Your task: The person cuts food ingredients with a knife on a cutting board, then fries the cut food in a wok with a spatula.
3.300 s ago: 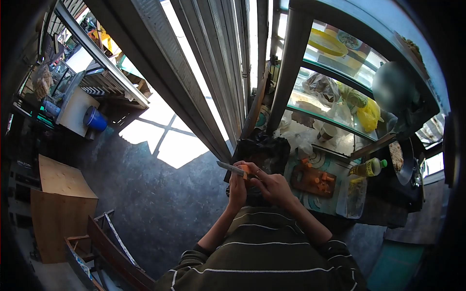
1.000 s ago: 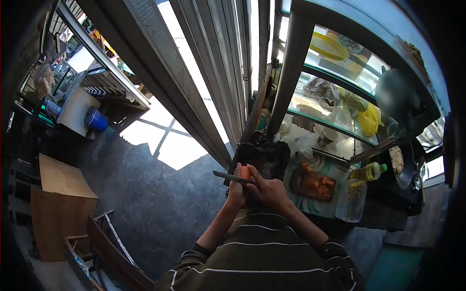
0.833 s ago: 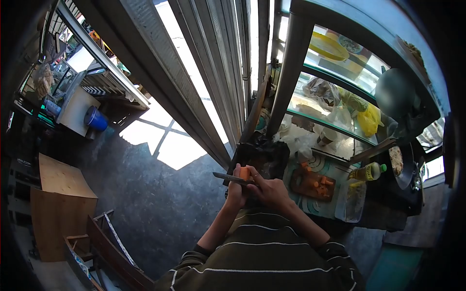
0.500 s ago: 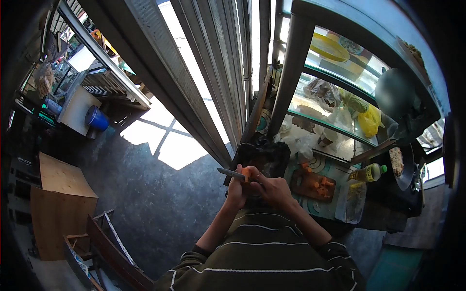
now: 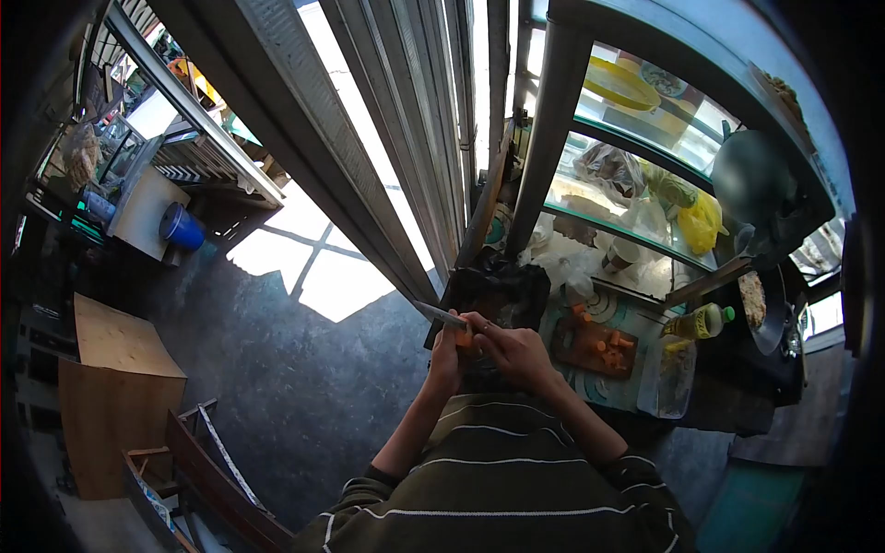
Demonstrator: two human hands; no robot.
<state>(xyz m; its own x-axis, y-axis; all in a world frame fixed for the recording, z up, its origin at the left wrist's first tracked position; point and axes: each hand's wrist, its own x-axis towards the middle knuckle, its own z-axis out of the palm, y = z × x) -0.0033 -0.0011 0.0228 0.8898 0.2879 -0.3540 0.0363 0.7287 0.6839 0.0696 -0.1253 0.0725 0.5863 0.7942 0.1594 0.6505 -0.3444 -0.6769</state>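
In front of my chest, my left hand (image 5: 444, 365) is closed around an orange piece of carrot (image 5: 465, 339). My right hand (image 5: 521, 356) grips a knife (image 5: 437, 313), its handle hidden in the fingers and its blade pointing left across the top of the carrot. Beneath and beyond both hands lies a black plastic bag (image 5: 502, 281). To the right of my right hand, a brown cutting board (image 5: 577, 354) carries several cut carrot pieces (image 5: 615, 344).
Right of the board are a clear plastic container (image 5: 666, 385) and an oil bottle with a green cap (image 5: 698, 323). A glass-sided cabinet (image 5: 553, 120) rises behind them, near a pan (image 5: 770, 323). Metal shutters (image 5: 369, 138) stand ahead; a wooden box (image 5: 124, 396) is at left.
The knife blade has tilted, its tip now pointing farther up and away, and it covers more of the carrot. Both hands have shifted slightly while keeping their holds.
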